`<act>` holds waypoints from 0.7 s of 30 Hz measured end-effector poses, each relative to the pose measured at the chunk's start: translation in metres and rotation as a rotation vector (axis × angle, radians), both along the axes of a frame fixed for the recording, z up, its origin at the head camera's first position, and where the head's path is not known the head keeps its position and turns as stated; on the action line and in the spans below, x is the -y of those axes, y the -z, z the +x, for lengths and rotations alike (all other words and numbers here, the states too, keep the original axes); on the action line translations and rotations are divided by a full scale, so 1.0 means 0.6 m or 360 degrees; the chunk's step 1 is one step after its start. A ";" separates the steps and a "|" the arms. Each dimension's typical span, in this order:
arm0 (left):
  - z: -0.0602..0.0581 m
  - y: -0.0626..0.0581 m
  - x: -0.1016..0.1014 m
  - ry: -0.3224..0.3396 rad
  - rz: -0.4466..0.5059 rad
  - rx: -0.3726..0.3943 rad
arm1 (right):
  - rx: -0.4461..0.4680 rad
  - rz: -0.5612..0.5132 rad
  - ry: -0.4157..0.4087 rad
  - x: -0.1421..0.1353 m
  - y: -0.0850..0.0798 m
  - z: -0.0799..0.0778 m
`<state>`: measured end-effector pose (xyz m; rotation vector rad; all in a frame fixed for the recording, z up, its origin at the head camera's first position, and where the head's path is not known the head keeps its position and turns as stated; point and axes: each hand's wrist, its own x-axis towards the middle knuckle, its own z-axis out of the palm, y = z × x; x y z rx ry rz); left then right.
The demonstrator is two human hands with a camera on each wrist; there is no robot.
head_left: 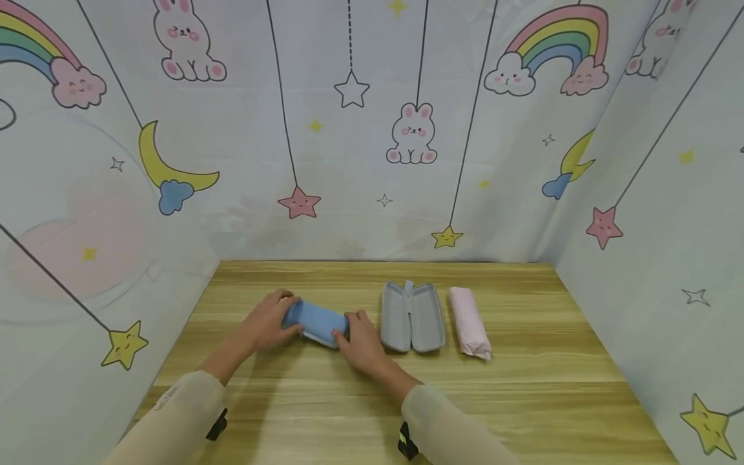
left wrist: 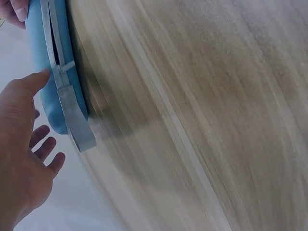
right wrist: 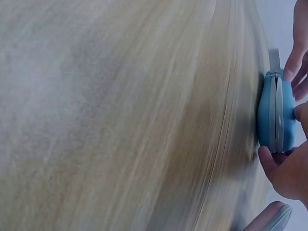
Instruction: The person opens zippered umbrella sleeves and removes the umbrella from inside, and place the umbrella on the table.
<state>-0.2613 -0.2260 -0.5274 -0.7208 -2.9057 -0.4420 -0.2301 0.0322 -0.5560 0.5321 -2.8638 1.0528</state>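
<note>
A blue zippered case (head_left: 318,321) lies on the table between both hands, its two halves together. In the left wrist view, a dark gap shows along its pale zip (left wrist: 54,38), and a grey strap (left wrist: 77,118) sticks out at the left end. My left hand (head_left: 272,321) holds that end, thumb on the near side and fingers on the far side. The right hand (head_left: 363,342) grips the other end between thumb and fingers. In the right wrist view, the fingers of the right hand (right wrist: 291,175) curl around the bottom end of the case (right wrist: 275,113).
Right of the blue case, a grey case (head_left: 426,320) lies spread open with its two hollow halves up. Beside it is a pale pink wrapped packet (head_left: 469,323). Printed cloth walls (head_left: 360,161) enclose the wooden table (head_left: 325,413) at the back and sides.
</note>
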 end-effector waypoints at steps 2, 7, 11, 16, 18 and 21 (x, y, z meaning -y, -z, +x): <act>0.000 0.000 -0.002 -0.0035 -0.0009 -0.0012 | 0.0035 0.0004 0.0020 0.002 0.000 0.003; -0.001 0.001 -0.012 -0.0125 -0.0054 -0.0013 | 0.0088 0.0036 0.0048 0.006 0.000 0.010; -0.002 -0.002 -0.022 -0.0200 -0.0053 0.0020 | 0.0088 -0.0009 0.0049 0.007 -0.002 0.014; -0.003 -0.012 -0.038 -0.0300 0.0122 0.0184 | 0.0080 -0.0084 0.0038 0.007 0.002 0.015; -0.004 -0.014 -0.045 -0.0322 0.0193 0.0231 | 0.0076 -0.0103 0.0027 0.007 0.004 0.016; -0.006 -0.016 -0.056 -0.0336 0.0269 0.0253 | 0.0064 -0.0101 0.0015 0.008 0.007 0.016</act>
